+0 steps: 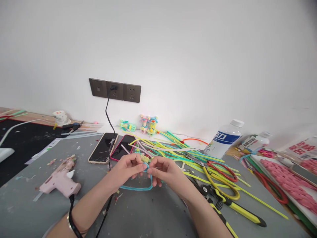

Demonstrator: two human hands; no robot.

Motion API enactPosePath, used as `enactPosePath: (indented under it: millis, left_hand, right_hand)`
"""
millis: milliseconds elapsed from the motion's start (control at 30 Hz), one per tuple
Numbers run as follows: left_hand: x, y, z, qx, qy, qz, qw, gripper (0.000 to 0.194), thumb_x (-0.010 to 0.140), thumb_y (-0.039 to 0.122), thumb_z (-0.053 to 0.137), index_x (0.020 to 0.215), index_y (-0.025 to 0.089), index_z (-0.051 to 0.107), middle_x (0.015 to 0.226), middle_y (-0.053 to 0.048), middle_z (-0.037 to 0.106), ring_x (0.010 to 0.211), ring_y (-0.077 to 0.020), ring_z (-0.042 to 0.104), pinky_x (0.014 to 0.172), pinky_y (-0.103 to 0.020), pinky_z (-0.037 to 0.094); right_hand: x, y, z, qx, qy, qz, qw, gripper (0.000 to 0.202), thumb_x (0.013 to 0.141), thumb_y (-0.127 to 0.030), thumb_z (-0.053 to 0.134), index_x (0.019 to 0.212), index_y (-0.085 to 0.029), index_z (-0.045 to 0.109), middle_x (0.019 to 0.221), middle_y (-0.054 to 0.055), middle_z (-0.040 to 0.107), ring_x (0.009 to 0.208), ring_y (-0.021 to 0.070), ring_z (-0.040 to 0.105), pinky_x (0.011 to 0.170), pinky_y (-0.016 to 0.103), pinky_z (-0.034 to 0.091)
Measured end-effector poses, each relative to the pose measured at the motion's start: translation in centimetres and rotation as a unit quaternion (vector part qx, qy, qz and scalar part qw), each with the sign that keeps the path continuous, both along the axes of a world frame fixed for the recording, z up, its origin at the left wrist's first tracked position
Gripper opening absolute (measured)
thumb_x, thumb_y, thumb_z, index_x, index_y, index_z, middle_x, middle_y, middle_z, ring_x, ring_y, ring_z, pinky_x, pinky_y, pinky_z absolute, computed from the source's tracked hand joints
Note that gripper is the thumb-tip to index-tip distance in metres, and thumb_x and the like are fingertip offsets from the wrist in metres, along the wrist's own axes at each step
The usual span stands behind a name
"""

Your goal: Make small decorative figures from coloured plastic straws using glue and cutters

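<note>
Between my two hands is a blue pipe cleaner [136, 188], bent into a small loop at the fingertips, its long tail curving below toward the left. My left hand [128, 168] pinches the loop with thumb and forefinger. From the other side, my right hand [162, 170] grips the same piece, its fingers curled. Just behind the fingertips sits a small yellow-green piece [145, 158], partly hidden by the hands. A heap of yellow, green and lilac pipe cleaners [170, 149] lies beyond them.
Left lies a pink glue gun [60, 181]; two phones [102, 148] lie behind my left hand. Scissors [223, 172] and yellow-black pliers [232, 205] are on the right, near a bottle [223, 138]. Small pipe-cleaner figures [148, 125] stand against the wall. A black cord [107, 112] hangs from the socket.
</note>
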State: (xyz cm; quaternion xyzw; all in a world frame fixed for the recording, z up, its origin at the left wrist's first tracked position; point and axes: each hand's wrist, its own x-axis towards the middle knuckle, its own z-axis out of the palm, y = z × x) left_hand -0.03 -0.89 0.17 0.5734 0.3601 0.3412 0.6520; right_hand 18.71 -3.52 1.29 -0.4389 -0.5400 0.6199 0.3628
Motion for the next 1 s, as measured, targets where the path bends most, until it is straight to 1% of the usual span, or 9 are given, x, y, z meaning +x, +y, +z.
enactPosePath:
  millis: [100, 300, 467, 533, 700, 800, 867, 933, 1000]
  left_hand:
    - [0.0, -0.1, -0.1, -0.002, -0.017, 0.002, 1.0, 0.043, 0.077, 0.05, 0.074, 0.065, 0.018, 0.047, 0.061, 0.005, 0.047, 0.051, -0.0062, 0.038, 0.051, -0.021, 0.03]
    - [0.0, -0.1, 0.0, -0.008, -0.013, 0.004, 1.0, 0.04, 0.072, 0.046, 0.078, 0.065, 0.016, 0.052, 0.065, 0.005, 0.046, 0.053, -0.0063, 0.039, 0.053, -0.022, 0.031]
    - [-0.1, -0.1, 0.2, -0.012, 0.051, -0.056, 0.997, 0.029, 0.077, 0.044, 0.073, 0.078, 0.015, 0.068, 0.067, 0.001, 0.059, 0.057, -0.0095, 0.045, 0.056, -0.023, 0.036]
    - [-0.2, -0.1, 0.3, -0.012, 0.082, -0.081, 0.993, 0.026, 0.076, 0.041, 0.074, 0.078, 0.015, 0.07, 0.067, 0.0, 0.062, 0.058, -0.0101, 0.046, 0.055, -0.023, 0.036]
    - [-0.5, 0.0, 0.0, -0.014, 0.135, -0.135, 0.981, 0.022, 0.07, 0.037, 0.078, 0.076, 0.016, 0.074, 0.06, 0.002, 0.06, 0.055, -0.0101, 0.045, 0.053, -0.022, 0.035]
    - [-0.5, 0.1, -0.1, 0.001, 0.128, -0.109, 0.986, 0.023, 0.072, 0.038, 0.077, 0.074, 0.016, 0.075, 0.061, 0.002, 0.06, 0.055, -0.0104, 0.045, 0.052, -0.022, 0.033]
    - [-0.5, 0.2, 0.0, 0.01, 0.117, -0.083, 0.99, 0.023, 0.073, 0.039, 0.076, 0.071, 0.016, 0.073, 0.061, 0.002, 0.06, 0.055, -0.0104, 0.044, 0.053, -0.022, 0.031]
    - [-0.5, 0.1, 0.1, 0.019, 0.11, -0.067, 0.991, 0.024, 0.073, 0.039, 0.076, 0.067, 0.016, 0.072, 0.06, 0.001, 0.059, 0.056, -0.0107, 0.044, 0.054, -0.023, 0.031]
    - [-0.5, 0.1, 0.3, 0.021, 0.112, -0.065, 0.991, 0.024, 0.073, 0.038, 0.076, 0.066, 0.016, 0.071, 0.06, 0.001, 0.058, 0.057, -0.0113, 0.045, 0.055, -0.023, 0.031]
  right_hand:
    - [-0.1, 0.2, -0.1, 0.032, -0.004, -0.008, 0.999, 0.043, 0.069, -0.057, 0.078, 0.073, -0.018, 0.06, 0.066, -0.002, 0.059, 0.053, 0.0084, 0.048, 0.051, 0.022, 0.035]
    - [0.3, 0.0, 0.1, 0.083, -0.017, -0.008, 0.996, 0.038, 0.081, -0.053, 0.069, 0.074, -0.018, 0.06, 0.069, -0.001, 0.053, 0.064, 0.0114, 0.043, 0.06, 0.025, 0.033]
    - [1.4, -0.2, 0.7, 0.046, -0.053, 0.078, 0.994, 0.032, 0.082, -0.047, 0.069, 0.075, -0.018, 0.06, 0.065, -0.004, 0.048, 0.06, 0.0106, 0.036, 0.056, 0.025, 0.026]
    - [1.6, -0.3, 0.8, 0.031, -0.067, 0.108, 0.991, 0.031, 0.08, -0.045, 0.072, 0.073, -0.018, 0.06, 0.064, -0.004, 0.047, 0.058, 0.0102, 0.034, 0.054, 0.025, 0.024]
    - [1.2, -0.4, 0.8, 0.029, -0.092, 0.111, 0.989, 0.032, 0.082, -0.045, 0.068, 0.067, -0.018, 0.058, 0.062, -0.004, 0.048, 0.056, 0.0098, 0.034, 0.053, 0.025, 0.025]
    - [1.0, -0.2, 0.8, 0.041, -0.08, 0.086, 0.992, 0.036, 0.083, -0.05, 0.067, 0.069, -0.018, 0.06, 0.063, -0.003, 0.05, 0.06, 0.0116, 0.042, 0.057, 0.026, 0.031]
    - [1.1, 0.0, 0.8, 0.05, -0.056, 0.032, 0.997, 0.039, 0.083, -0.055, 0.065, 0.072, -0.019, 0.058, 0.067, -0.002, 0.052, 0.062, 0.0127, 0.044, 0.06, 0.026, 0.034]
    - [1.2, 0.2, 0.7, 0.059, -0.027, -0.039, 0.997, 0.04, 0.082, -0.057, 0.066, 0.072, -0.021, 0.051, 0.068, -0.003, 0.05, 0.061, 0.0122, 0.042, 0.058, 0.026, 0.033]
    - [1.2, 0.3, 0.7, 0.067, 0.002, -0.086, 0.994, 0.042, 0.079, -0.054, 0.069, 0.069, -0.022, 0.043, 0.066, -0.005, 0.045, 0.059, 0.0116, 0.037, 0.056, 0.025, 0.03]
